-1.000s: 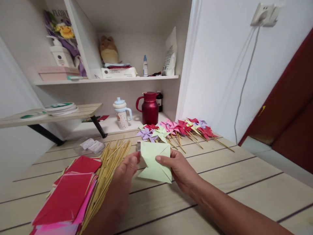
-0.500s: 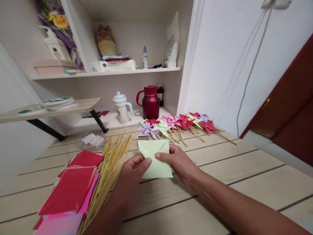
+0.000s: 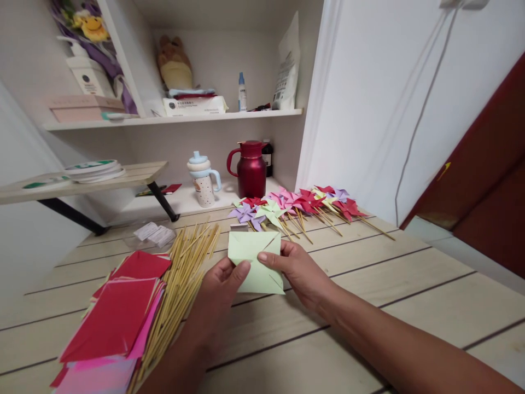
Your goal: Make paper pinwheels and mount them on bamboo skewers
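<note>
A pale green paper square with slits running in from its corners is held up over the table between both hands. My left hand pinches its left side, thumb on the front face. On the right side, my right hand grips it with the thumb pressed near the middle and the fingers behind. Left of my hands lie a bundle of thin wooden sticks and a stack of red, pink and pale paper squares. Beyond the paper rest several finished paper pinwheels on sticks.
A clear container with small white packets sits behind the paper stack. A red jug and a blue-lidded cup stand at the back below a shelf. A small raised stand is at the left, holding white tape rolls.
Both hands still hold the green paper, which has tilted slightly so the lower right slit shows more clearly. The whole view has shifted a little.
</note>
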`<state>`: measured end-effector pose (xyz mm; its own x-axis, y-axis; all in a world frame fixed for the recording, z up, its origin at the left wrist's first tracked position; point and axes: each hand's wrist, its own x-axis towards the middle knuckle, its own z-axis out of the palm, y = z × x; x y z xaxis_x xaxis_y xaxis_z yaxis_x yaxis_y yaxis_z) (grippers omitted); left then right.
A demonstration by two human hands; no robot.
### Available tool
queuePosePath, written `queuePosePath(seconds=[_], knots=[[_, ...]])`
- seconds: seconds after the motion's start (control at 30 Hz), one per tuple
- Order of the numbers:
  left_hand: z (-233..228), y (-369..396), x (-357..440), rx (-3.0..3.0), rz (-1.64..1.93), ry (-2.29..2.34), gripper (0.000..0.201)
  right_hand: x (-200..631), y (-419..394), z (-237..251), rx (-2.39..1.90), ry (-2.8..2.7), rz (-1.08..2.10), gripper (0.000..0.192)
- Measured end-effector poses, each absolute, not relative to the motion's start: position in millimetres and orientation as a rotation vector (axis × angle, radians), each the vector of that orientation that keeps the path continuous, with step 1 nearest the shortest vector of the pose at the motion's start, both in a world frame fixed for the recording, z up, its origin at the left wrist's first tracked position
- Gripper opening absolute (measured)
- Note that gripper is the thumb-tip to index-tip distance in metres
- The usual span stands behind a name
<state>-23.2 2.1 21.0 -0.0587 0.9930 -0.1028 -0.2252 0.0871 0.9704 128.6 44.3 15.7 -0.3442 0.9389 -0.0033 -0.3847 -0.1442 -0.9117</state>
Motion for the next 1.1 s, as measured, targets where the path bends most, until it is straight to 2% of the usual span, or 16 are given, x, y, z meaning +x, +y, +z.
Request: queuePosePath(seconds=[0.1, 0.2, 0.43, 0.53, 0.7, 0.87, 1.1], knots=[[19, 2, -18, 1.041, 1.351, 1.092, 0.062, 130, 47, 15, -0.724, -1.048, 1.714, 0.04], [14, 2, -15, 1.205, 1.494, 1.069, 0.067, 134, 51, 15, -0.698, -1.025, 1.755, 0.036], [12, -2, -19, 1.535, 1.636, 1.138, 0.053, 140, 61, 16, -0.751, -0.979, 1.805, 0.036], [20, -6, -25, 1.62, 1.53, 1.271, 0.04, 138, 60, 15, -0.731, -0.917, 1.878, 0.036], [24, -3, -32, 1.637, 1.393, 1.373, 0.031, 135, 55, 18, -0.698, -0.876, 1.989, 0.036], [15, 8, -43, 1.564, 1.285, 1.356, 0.036, 135, 56, 17, -0.691, -0.883, 1.999, 0.038], [16, 14, -51, 1.287, 1.379, 1.42, 0.031, 126, 55, 4, -0.759, -0.946, 1.997, 0.043]])
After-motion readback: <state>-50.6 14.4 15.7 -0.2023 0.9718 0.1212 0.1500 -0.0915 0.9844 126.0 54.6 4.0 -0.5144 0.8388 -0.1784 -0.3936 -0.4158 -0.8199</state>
